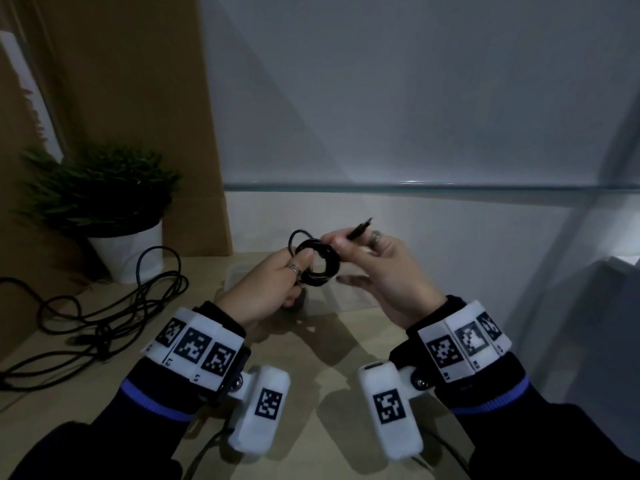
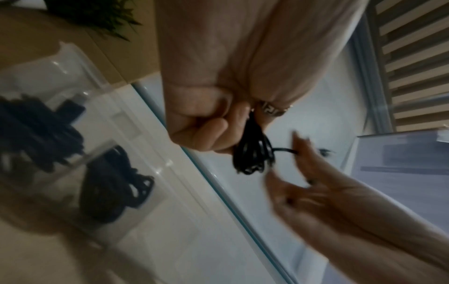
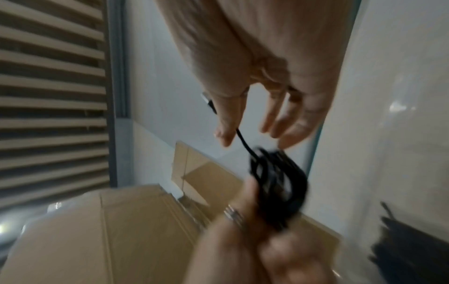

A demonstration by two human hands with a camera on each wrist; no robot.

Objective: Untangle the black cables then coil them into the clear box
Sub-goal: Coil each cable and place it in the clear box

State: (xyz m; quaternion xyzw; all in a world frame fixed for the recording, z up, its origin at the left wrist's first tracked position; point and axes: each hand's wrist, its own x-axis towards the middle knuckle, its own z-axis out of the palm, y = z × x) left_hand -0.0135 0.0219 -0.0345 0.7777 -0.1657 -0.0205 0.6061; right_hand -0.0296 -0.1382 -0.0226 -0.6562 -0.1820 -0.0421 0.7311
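Above the clear box (image 1: pixel 232 276), my left hand (image 1: pixel 300 269) grips a small coil of black cable (image 1: pixel 318 263), thumb through the loop. My right hand (image 1: pixel 343 242) pinches the coil's free end between thumb and forefinger, and the plug (image 1: pixel 362 227) sticks up past the fingers. In the left wrist view the coil (image 2: pixel 252 155) hangs from my curled fingers (image 2: pixel 201 124), and the clear box (image 2: pixel 73 57) holds other coiled black cables (image 2: pixel 114 184). The right wrist view shows the coil (image 3: pixel 277 178) and the plug (image 3: pixel 209 101), both blurred.
A loose tangle of black cables (image 1: pixel 104 313) sprawls over the left of the wooden table (image 1: pixel 311 358). A potted plant (image 1: pixel 104 202) in a white pot stands at the back left before a brown cardboard panel (image 1: pixel 138 98). A white wall with a ledge (image 1: pixel 415 187) runs behind.
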